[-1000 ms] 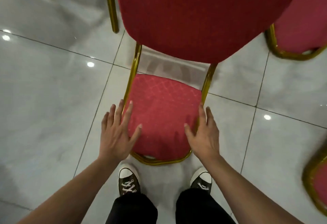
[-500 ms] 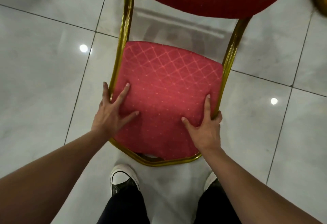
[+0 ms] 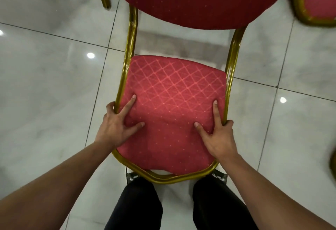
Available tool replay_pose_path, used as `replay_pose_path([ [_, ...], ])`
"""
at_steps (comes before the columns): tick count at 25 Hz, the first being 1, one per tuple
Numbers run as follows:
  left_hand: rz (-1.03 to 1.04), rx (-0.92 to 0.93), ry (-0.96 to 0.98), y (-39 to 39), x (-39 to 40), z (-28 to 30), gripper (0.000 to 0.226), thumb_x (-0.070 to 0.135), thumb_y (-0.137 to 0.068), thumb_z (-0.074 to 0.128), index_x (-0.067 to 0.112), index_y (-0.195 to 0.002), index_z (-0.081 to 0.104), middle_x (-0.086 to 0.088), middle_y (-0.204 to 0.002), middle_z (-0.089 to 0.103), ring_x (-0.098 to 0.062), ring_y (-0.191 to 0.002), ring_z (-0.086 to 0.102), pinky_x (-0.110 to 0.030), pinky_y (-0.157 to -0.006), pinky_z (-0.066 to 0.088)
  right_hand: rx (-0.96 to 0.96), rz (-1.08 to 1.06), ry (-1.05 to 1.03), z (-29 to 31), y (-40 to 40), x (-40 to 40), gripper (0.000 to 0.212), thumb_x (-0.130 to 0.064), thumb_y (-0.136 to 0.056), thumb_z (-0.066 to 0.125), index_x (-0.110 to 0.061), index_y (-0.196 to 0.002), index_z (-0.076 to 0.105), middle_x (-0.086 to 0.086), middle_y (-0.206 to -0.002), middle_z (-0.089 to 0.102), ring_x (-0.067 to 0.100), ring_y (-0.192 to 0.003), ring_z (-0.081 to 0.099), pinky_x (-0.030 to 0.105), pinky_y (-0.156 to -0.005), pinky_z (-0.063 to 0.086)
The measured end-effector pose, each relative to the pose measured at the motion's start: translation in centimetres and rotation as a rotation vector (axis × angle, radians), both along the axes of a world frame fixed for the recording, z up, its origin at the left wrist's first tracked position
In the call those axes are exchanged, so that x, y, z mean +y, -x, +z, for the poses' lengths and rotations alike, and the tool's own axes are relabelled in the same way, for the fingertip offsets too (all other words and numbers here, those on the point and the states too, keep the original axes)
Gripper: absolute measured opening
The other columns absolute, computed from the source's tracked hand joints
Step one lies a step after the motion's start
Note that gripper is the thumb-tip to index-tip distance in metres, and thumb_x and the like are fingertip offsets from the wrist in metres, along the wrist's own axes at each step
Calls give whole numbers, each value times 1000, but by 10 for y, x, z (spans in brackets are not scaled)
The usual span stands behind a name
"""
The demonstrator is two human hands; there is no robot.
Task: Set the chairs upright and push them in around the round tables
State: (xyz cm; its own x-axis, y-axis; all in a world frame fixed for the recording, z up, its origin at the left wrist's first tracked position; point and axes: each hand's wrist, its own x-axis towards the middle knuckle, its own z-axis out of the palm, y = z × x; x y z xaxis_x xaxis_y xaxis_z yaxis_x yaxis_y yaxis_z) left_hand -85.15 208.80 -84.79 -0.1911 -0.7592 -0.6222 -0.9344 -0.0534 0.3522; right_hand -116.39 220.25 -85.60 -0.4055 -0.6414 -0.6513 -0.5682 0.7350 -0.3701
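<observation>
Chair [image 3: 172,106] seat between hands; left hand [image 3: 116,128], right hand [image 3: 218,137] each grip curled round gold side rail.

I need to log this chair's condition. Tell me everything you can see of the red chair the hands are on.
The chair has a gold-coloured metal tube frame and red padded fabric with a diamond pattern and dots on seat and back. It stands on pale glossy floor tiles, seat front towards the person. The left hand and right hand grip the seat's sides, thumbs and forefingers on the cushion, other fingers curled round the frame. Its legs are hidden.
</observation>
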Motion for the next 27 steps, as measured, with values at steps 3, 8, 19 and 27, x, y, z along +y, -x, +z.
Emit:
replay_pose_path([
  [3, -6, -53, -34, 9, 12, 80, 95, 87, -69, 51, 67, -149, 3, -16, -156, 11, -52, -133, 41, -61, -106, 45, 35, 42, -67, 74, 6, 8, 90, -93, -79, 35, -69, -143, -23, 15, -131, 34, 46, -120, 53, 59, -98, 53],
  [8, 16, -174, -84, 30, 37, 227, 93, 89, -73, 47, 62, -152, 5, -15, -159, 9, -50, -134, 43, -61, -108, 43, 79, 119, -146, 209, 23, 24, 85, -94, -82, 25, -65, -148, -18, 19, -135, 36, 47, -123, 51, 58, -98, 49],
  [19, 11, -232, -109, 87, 70, 464, 85, 89, -78, 42, 47, -151, 32, -7, -163, 13, -43, -135, 45, -62, -112, 33, 17, 188, -444, 435, 96, 11, 90, -95, -78, 25, -59, -156, -2, 18, -160, 20, 46, -140, 40, 55, -116, 35],
  [27, 180, 173, -17, 112, 57, 573, 65, 76, -88, 39, 32, -130, 63, -5, -153, 35, -30, -136, 46, -43, -113, 37, -123, 87, -243, 550, 164, -21, 84, -85, -86, 40, -37, -154, 42, 12, -159, 40, 36, -140, 45, 50, -118, 36],
])
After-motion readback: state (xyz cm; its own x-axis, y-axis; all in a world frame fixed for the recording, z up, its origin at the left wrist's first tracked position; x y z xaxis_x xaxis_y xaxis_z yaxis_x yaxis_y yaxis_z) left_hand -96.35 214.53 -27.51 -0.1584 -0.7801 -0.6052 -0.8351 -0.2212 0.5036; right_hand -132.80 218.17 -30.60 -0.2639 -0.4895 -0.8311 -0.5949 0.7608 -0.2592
